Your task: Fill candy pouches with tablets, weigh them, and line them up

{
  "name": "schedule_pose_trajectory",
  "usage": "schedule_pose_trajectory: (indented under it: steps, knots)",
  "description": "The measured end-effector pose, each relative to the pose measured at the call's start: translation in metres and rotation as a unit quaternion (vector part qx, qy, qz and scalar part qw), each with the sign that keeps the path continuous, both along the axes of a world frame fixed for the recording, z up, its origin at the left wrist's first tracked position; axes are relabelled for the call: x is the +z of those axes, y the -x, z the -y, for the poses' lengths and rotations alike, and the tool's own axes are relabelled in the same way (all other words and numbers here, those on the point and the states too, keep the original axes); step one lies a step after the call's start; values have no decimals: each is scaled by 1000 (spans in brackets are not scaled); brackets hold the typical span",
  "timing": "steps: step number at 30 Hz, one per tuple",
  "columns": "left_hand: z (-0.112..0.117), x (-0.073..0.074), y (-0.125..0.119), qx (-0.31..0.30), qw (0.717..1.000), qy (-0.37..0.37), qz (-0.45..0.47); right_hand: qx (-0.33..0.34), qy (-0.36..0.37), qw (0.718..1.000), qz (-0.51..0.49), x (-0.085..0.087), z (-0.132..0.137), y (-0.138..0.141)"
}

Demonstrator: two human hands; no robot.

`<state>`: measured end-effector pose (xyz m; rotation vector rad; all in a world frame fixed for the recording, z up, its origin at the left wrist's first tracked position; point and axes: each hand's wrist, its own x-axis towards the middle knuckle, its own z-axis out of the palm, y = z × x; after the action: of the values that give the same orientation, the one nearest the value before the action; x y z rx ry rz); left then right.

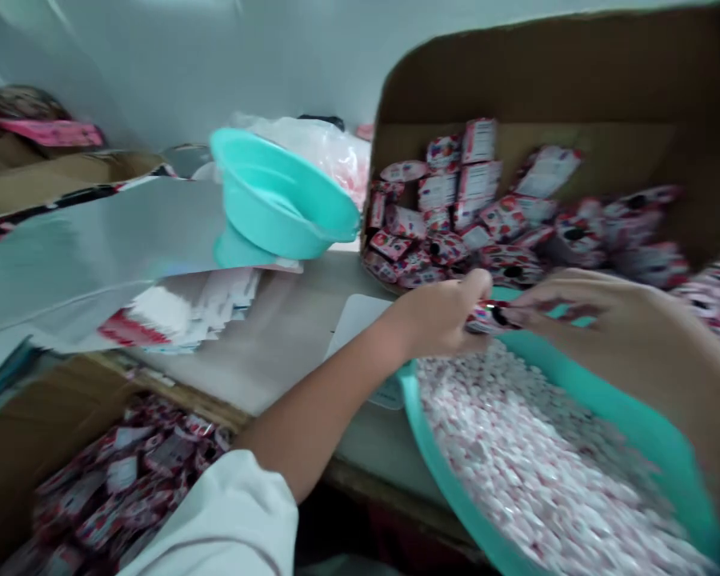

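Over the near end of a teal basin [654, 424], a small red-and-white printed packet [488, 317] with a dark spot is held between both hands. My left hand [447, 314] grips its left end, fingers closed and thumb on top. Its right end is pinched by the fingertips of my right hand [612, 316], which is partly blurred. Below them, the basin holds a heap of small white and pinkish pieces [534, 456], too small to name. Right behind the hands, many similar packets [450, 248] lie in an open cardboard box [516, 80] tipped toward me.
A tilted teal bowl [282, 200] stands at the back centre of the table [294, 328]. A pale flat scale-like plate [360, 320] lies beside the basin. At lower left, another carton [30, 432] holds more packets. Stacked printed cards [216, 308] sit beneath a shiny sheet [114, 248].
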<state>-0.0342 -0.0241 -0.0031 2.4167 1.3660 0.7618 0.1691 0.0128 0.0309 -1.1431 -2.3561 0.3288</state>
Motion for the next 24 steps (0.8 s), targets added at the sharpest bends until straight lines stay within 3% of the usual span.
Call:
schedule_pose_trajectory:
  steps: [3, 15, 24]
  knots:
    - [0, -1, -3, 23, 999, 0, 23, -8, 25, 1000, 8, 9, 3, 2]
    - [3, 3, -9, 46, 998, 30, 22, -4, 8, 995, 102, 11, 12, 4]
    - [1, 6, -9, 37, 999, 32, -2, 24, 17, 997, 67, 7, 3, -4]
